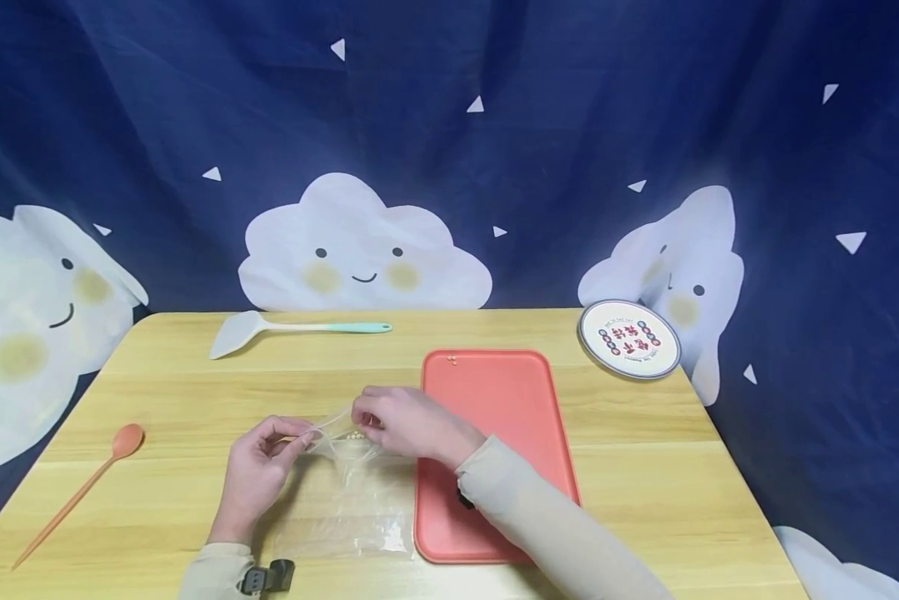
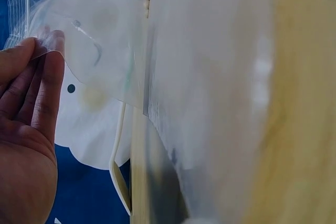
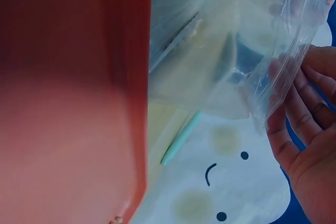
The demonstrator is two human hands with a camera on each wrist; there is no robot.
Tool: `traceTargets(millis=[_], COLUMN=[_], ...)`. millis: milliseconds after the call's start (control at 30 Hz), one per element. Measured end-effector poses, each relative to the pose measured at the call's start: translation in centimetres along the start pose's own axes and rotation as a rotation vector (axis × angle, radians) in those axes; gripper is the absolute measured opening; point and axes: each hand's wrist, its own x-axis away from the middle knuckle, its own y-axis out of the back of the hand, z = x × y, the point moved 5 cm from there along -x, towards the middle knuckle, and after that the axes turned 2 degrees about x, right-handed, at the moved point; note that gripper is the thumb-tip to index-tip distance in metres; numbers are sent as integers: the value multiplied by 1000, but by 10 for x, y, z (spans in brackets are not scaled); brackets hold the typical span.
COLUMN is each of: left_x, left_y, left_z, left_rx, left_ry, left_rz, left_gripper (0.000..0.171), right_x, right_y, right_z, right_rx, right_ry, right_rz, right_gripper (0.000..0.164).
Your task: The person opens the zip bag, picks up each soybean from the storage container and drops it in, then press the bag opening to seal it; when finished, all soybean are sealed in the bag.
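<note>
A clear plastic zip bag (image 1: 344, 517) stands between the hands above the wooden table, its lower part spread toward the near edge. My left hand (image 1: 257, 467) pinches the left side of the bag's mouth between thumb and fingers. On the other side my right hand (image 1: 412, 423) holds the bag by its ribbed zip edge, fingers bent, as the right wrist view also shows. Small pale beans (image 1: 355, 435) show through the plastic near the right fingertips. The right forearm crosses over a coral-red tray (image 1: 494, 400), where several more beans (image 1: 451, 360) lie at the far left corner.
A spatula (image 1: 299, 327) with a mint handle lies at the back of the table. At the left is an orange spoon (image 1: 127, 442). A round patterned plate (image 1: 629, 339) sits at the back right corner. A blue cloud-printed curtain (image 1: 419, 125) hangs behind the table.
</note>
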Motion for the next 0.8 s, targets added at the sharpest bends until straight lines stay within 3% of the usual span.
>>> traceTargets(millis=[400,633,800], left_x=[2,2,2], left_y=[0,-1,1], left_z=[3,1,-1], left_rx=[13,21,-5], left_ry=[4,13,15], left_rz=[-1,4,12], left_gripper=[14,14,14], right_x=[17,30,34], right_y=[25,39,37], right_z=[-42,-79,-107], right_rx=[-84,41,30], right_ry=[-129,-188,-272], right_rz=[-120,-207,-179], right_gripper=[12,12,16])
